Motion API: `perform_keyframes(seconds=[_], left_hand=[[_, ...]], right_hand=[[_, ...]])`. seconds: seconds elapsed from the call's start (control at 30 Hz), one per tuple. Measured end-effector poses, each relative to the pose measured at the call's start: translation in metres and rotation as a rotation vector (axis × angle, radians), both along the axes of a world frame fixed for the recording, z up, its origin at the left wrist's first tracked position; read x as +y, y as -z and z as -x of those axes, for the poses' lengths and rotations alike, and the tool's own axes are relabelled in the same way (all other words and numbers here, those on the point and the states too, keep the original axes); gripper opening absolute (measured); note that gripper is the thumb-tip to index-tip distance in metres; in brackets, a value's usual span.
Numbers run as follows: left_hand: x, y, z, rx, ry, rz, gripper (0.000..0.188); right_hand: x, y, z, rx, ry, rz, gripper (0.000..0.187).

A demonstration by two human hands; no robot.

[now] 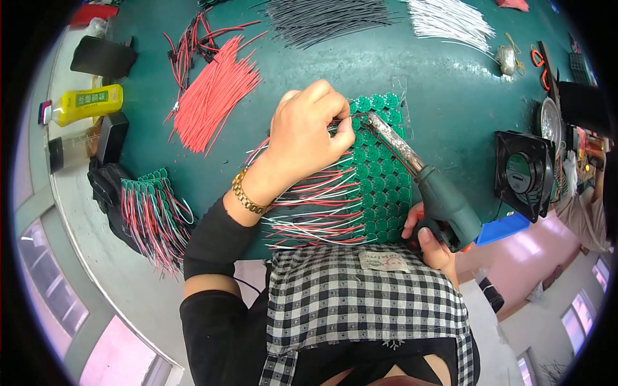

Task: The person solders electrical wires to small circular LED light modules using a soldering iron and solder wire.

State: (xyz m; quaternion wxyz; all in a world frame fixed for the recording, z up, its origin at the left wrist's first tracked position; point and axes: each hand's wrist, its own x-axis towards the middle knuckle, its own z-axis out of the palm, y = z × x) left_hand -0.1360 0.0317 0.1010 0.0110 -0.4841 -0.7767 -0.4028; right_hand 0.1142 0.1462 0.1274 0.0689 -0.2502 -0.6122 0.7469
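My left hand [310, 125], with a gold watch at its wrist, is closed in a pinch over the upper left part of a green panel of small round circuit boards [386, 186]. A thin wire [344, 119], partly hidden by the fingers, sticks out toward the panel. My right hand [432, 248] is wrapped round the handle of a green soldering gun [447, 199]. Its dull metal barrel slants up and left, the tip at the boards beside my left fingertips. Red, white and black wires [315, 206] spread leftward from the panel's left edge.
Beyond my hands lie red wires [215, 100], black wires [328, 19] and white wires [450, 22]. Wired boards [154, 199] hang at the table's left edge, near a yellow bottle [90, 103]. On the right stand a black fan [524, 174] and a blue tray [505, 228].
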Motion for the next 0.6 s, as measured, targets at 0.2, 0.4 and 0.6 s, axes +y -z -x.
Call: perform_keyframes(seconds=[0.2, 0.4, 0.6], left_hand=[[0.000, 0.001, 0.001, -0.002, 0.000, 0.001, 0.012], [-0.001, 0.003, 0.000, 0.031, -0.020, 0.026, 0.010], [0.000, 0.004, 0.001, 0.029, -0.020, 0.034, 0.010]], right_hand=[[0.002, -0.002, 0.003, -0.004, -0.043, -0.056, 0.028], [-0.006, -0.002, 0.004, -0.024, 0.034, -0.029, 0.041], [-0.010, -0.004, 0.005, 0.011, 0.237, -0.018, 0.059]])
